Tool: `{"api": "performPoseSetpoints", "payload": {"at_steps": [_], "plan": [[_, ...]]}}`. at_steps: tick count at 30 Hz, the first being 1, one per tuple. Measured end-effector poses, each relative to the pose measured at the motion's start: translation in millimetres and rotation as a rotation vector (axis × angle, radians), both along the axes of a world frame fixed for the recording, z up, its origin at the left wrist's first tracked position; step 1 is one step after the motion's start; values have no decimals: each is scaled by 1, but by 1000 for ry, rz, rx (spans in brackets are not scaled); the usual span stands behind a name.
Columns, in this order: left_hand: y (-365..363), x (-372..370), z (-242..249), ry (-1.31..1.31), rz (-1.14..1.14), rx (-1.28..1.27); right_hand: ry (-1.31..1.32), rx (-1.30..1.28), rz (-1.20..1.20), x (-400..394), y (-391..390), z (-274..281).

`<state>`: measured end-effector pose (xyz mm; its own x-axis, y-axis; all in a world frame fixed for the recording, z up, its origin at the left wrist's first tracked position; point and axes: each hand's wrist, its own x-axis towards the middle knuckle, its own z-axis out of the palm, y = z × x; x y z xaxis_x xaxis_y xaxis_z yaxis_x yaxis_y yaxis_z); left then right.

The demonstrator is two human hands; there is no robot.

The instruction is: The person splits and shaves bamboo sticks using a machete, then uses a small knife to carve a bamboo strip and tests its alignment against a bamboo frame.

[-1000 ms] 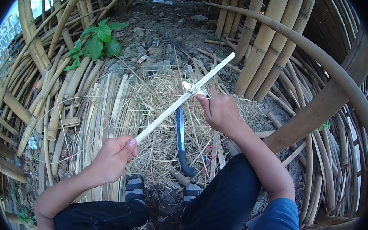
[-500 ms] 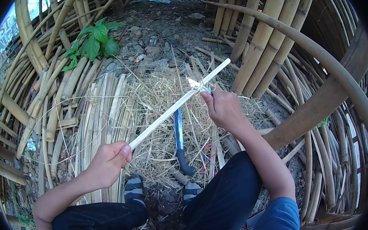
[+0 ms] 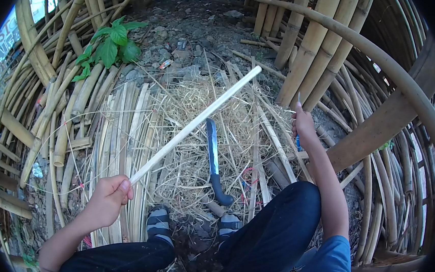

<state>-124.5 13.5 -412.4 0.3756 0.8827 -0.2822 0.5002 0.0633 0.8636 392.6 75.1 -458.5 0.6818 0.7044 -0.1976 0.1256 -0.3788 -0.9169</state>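
Observation:
My left hand [image 3: 106, 200] is closed round the lower end of a pale bamboo strip [image 3: 196, 122], which slants up and away to the right. Over at the right, my right hand [image 3: 304, 128] grips a small knife [image 3: 298, 98]. Its thin blade points up, and a bit of blue shows below the fist. The knife is apart from the strip. Between my hands, a machete [image 3: 213, 156] with a dark curved handle lies on a heap of bamboo shavings [image 3: 190, 95].
Split bamboo slats [image 3: 126, 129] lie side by side at the left. Thick bamboo poles [image 3: 316, 46] stand at the right, with a broad curved piece [image 3: 371, 133] near my right arm. A green plant [image 3: 113, 43] grows at the back left, beside stony ground [image 3: 185, 31].
My right hand has moved right and down with the knife, off the bamboo strip it was on. My left hand has shifted slightly left and down with the strip.

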Motion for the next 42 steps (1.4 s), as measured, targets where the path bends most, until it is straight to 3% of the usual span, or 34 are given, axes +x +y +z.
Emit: {"api": "performPoseSetpoints", "payload": {"at_steps": [1,4,5,7,13,16,28,42], "plan": [[3,1,0,-4,18,-9,-4,-9,18,-4,-1,4],[15,8,6,-80,74,-58,5,359,247,-31,0,26],[18,12,11,-84,92,-59,5,357,265,-49,-4,38],[22,22,23,-174,58,-203,147,418,618,-92,-17,64],[25,52,40,-283,-6,-358,221,76,1310,-181,-32,84],[24,60,45,-374,-76,-488,355,-7,1416,-206,-39,88],[23,58,45,-388,-160,-525,393,-79,1210,-198,-47,106],[19,43,39,-382,-113,-490,320,66,940,-152,-29,101]]}}
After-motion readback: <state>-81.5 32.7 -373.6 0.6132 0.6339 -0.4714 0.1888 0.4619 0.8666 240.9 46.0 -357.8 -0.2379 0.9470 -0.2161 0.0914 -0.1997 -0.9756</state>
